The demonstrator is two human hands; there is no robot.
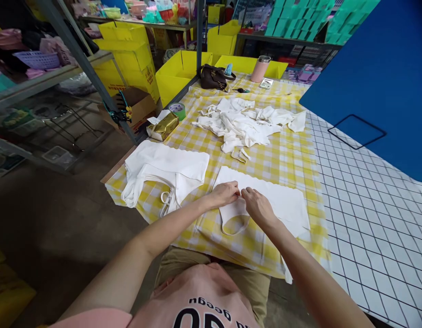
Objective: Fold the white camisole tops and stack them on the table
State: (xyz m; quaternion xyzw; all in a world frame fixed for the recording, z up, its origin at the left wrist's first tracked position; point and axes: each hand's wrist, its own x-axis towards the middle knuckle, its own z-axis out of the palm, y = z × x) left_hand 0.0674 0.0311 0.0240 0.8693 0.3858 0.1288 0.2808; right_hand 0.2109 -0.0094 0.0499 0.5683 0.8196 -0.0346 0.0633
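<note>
A white strappy camisole top (pixel 282 200) lies flat on the yellow checked tablecloth (pixel 207 228) in front of me, one strap looped toward my body. My left hand (pixel 227 193) and my right hand (pixel 258 206) are close together over its middle. The fingers of both are closed in a pinch at the fabric, and the fingertips partly hide what they grip. To the left lies a neat stack of white tops (pixel 166 159), straps hanging toward the near edge. Farther back is a loose heap of white tops (pixel 238 120), with a small strap piece (pixel 241 155) before it.
A gold tissue pack (pixel 164 126) and a green tape roll (pixel 177 110) sit at the left edge. Behind are a dark handbag (pixel 213 77) and a pink tumbler (pixel 260 69). A blue board (pixel 378 91) rises at right beside a white grid-patterned surface (pixel 371 205). A metal post (pixel 91 68) stands left.
</note>
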